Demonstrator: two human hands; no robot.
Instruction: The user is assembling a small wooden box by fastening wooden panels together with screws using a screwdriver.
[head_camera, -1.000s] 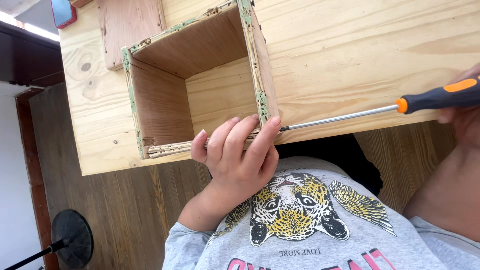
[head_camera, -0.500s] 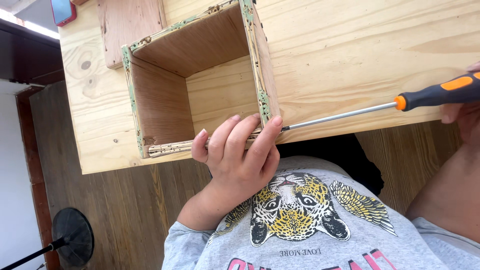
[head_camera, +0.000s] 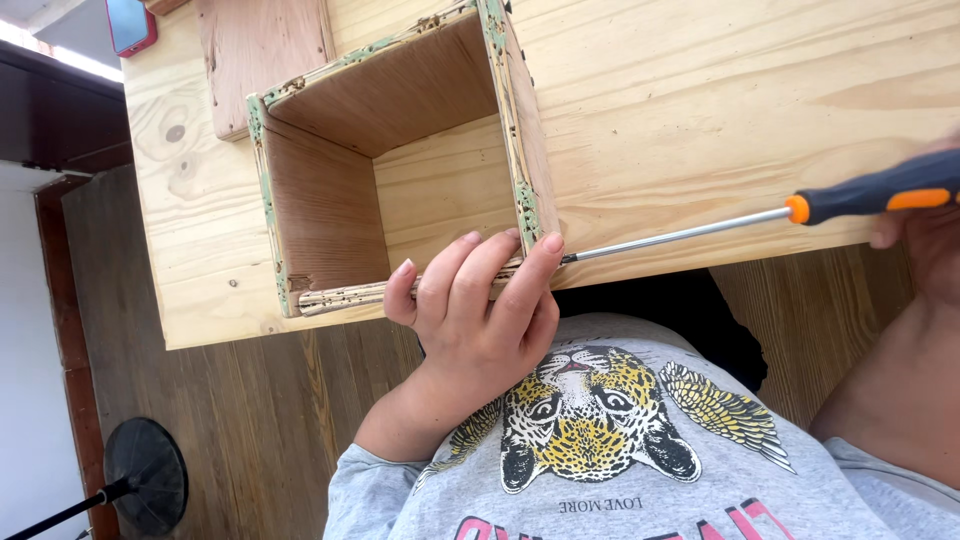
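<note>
An open wooden box (head_camera: 330, 200) made of plywood panels with worn green edges lies on a pale wooden tabletop (head_camera: 700, 90), its open side toward me. My left hand (head_camera: 480, 310) grips the box's near wall at the corner, fingers curled over the edge. My right hand (head_camera: 920, 240) holds a screwdriver (head_camera: 850, 200) with a black and orange handle. Its long metal shaft runs left and the tip touches the outside of the box corner, right by my left fingertips.
A flat wooden board (head_camera: 260, 50) lies behind the box. A red-cased phone (head_camera: 130, 25) rests at the table's far corner. Below the table edge are a wood-plank floor (head_camera: 240, 420) and a black round stand base (head_camera: 145, 475).
The screwdriver handle and my right hand have shifted slightly; the tip stays at the box corner. My left hand keeps its grip on the box.
</note>
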